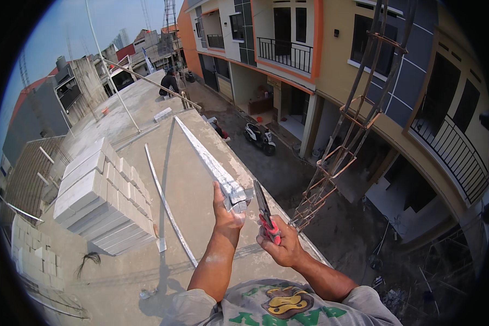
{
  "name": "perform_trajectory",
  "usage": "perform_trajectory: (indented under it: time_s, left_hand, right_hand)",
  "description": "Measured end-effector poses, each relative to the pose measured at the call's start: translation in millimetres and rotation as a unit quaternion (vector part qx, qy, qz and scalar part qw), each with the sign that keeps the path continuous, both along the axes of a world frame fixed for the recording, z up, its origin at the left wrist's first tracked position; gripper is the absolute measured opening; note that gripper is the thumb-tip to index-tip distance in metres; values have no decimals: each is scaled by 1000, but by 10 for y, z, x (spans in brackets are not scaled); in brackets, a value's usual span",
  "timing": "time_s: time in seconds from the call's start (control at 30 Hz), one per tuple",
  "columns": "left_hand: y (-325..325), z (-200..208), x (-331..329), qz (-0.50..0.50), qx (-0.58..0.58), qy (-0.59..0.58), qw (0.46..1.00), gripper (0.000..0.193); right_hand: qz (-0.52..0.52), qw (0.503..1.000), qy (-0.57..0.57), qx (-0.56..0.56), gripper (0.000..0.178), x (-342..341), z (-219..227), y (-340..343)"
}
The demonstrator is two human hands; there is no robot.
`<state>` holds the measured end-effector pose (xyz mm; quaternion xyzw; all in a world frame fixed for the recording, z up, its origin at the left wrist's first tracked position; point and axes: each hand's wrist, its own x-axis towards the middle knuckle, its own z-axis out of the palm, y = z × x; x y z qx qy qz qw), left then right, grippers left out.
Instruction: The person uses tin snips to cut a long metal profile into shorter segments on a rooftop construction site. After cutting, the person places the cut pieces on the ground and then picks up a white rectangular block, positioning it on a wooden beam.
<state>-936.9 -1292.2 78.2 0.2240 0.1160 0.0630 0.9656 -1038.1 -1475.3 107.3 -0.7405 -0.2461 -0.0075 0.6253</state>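
Note:
My left hand (pixel 229 214) is closed around the near end of a long, pale silvery metal channel (pixel 204 152), thumb up along its side. The channel stretches away from me over the concrete slab, and its near end looks cut or bent into flaps. In my right hand (pixel 282 243) is a pair of tin snips (pixel 270 229) with red handles and dark blades. The blades point up and away, right beside the channel's near end. Whether they touch the metal I cannot tell.
A stack of pale blocks (pixel 106 204) stands left, near a long thin metal strip (pixel 168 204) on the slab (pixel 130 271). The slab's edge drops to an alley with a parked scooter (pixel 259 138). A rebar column cage (pixel 331 157) rises at right. A person (pixel 169 82) crouches far off.

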Motion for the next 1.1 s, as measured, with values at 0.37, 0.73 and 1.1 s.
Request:
perform_trajectory:
  time_s: [0.37,0.73,1.1]
  left_hand:
    - [72,183,-143,-12,-30,28,999,59]
    - [152,180,-144,2,2,37,999,58]
    - [156,222,-179,-35,2,30,999,55]
  right_hand:
    - [4,985,106,-138,29,-87,-192,140]
    - [-19,984,64,-167,28,-57,-180,99]
    - [-34,987,66,-144,28,-63,-269,147]
